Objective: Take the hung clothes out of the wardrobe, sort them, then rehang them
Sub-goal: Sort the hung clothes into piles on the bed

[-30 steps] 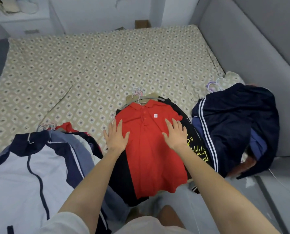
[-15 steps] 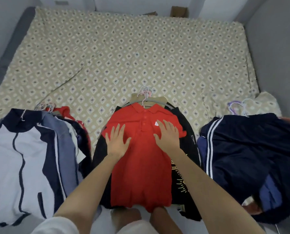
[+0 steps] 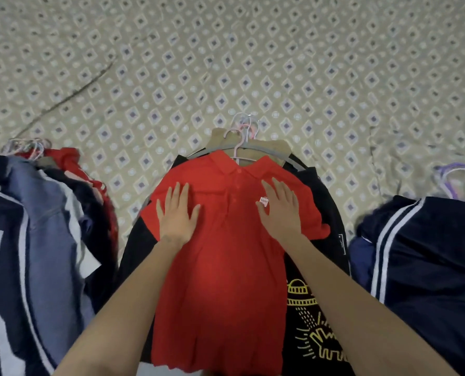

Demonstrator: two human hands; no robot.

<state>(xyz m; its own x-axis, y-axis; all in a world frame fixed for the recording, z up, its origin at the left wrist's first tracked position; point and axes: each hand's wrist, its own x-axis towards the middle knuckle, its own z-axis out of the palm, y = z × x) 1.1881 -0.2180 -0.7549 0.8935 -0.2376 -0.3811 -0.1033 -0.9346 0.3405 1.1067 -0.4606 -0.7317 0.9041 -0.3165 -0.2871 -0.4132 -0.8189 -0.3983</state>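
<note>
**A:** How far along am I?

**B:** You're sorting. The clothes (image 3: pixel 44 226) are lying on the bed (image 3: pixel 226 63) in three piles along its near edge, hangers (image 3: pixel 241 131) on. Your left hand (image 3: pixel 177 213) and right hand (image 3: pixel 280 210) are pressing flat, fingers straight, on the red polo shirt (image 3: pixel 220 280) topping the middle pile.

**A:** What's remaining?

**B:** Rehanging, I'd judge: every pile is waiting.
</note>
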